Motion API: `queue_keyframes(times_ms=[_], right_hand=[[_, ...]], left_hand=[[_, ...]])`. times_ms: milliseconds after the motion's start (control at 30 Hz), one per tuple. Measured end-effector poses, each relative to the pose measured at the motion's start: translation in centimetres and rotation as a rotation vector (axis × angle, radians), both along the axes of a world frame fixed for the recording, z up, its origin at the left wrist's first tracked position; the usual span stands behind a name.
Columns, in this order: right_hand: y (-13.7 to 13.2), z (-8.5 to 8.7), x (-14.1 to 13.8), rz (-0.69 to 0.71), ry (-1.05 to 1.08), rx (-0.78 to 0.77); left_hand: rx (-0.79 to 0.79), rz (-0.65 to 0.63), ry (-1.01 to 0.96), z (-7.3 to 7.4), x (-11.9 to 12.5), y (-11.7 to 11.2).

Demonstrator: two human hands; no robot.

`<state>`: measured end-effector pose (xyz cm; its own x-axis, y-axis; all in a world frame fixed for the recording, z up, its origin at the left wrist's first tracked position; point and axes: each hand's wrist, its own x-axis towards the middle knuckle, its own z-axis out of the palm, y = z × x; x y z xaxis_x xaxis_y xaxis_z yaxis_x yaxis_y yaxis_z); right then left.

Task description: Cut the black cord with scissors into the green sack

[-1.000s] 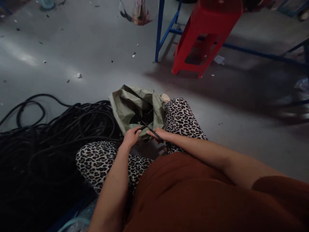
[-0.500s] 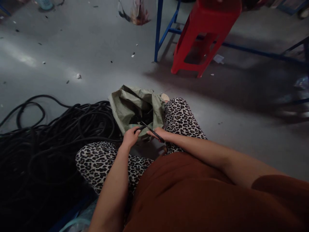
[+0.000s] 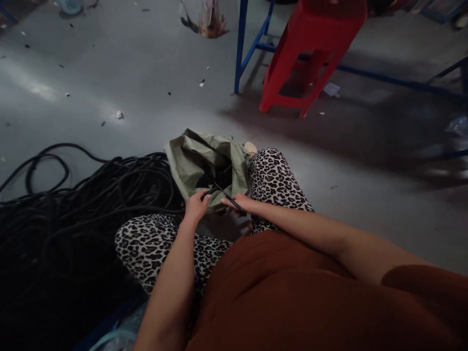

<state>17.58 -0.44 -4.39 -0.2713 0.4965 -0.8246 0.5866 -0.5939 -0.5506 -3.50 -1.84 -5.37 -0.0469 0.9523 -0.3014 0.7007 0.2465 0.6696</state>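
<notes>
Left hand [image 3: 196, 206] grips cord [image 3: 209, 192] (black); right hand [image 3: 242, 200] holds scissors [image 3: 231, 200].

2 bare forearms [image 3: 173, 273] are extended forward and angled inward; the left hand [image 3: 195, 207] and the right hand [image 3: 244, 202] are held curled, near each other but apart.

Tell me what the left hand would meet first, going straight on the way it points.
Most likely the open, olive-green plastic sack, at its near rim just beyond the left hand; depth is unclear, so the hand might pass over the rim instead.
</notes>
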Motion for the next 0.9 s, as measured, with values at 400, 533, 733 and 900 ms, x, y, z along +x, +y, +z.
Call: queue_keyframes(times_ms=[400, 533, 733, 900], right_hand=[[-0.3, 2.5, 0.0, 0.131, 0.051, -0.049], [-0.3, 1.1, 0.0, 0.119, 0.078, -0.043], [-0.4, -0.7, -0.1, 0.035, 0.104, -0.041], [-0.3, -0.1, -0.1, 0.018, 0.12, -0.047]], left_hand=[[-0.013, 0.033, 0.009, 0.4, 0.2, 0.0], [-0.003, 0.008, 0.017, 0.4, 0.2, 0.0], [-0.019, -0.055, -0.012, 0.1, 0.2, 0.0], [-0.006, -0.069, -0.032, 0.0, 0.2, 0.0]])
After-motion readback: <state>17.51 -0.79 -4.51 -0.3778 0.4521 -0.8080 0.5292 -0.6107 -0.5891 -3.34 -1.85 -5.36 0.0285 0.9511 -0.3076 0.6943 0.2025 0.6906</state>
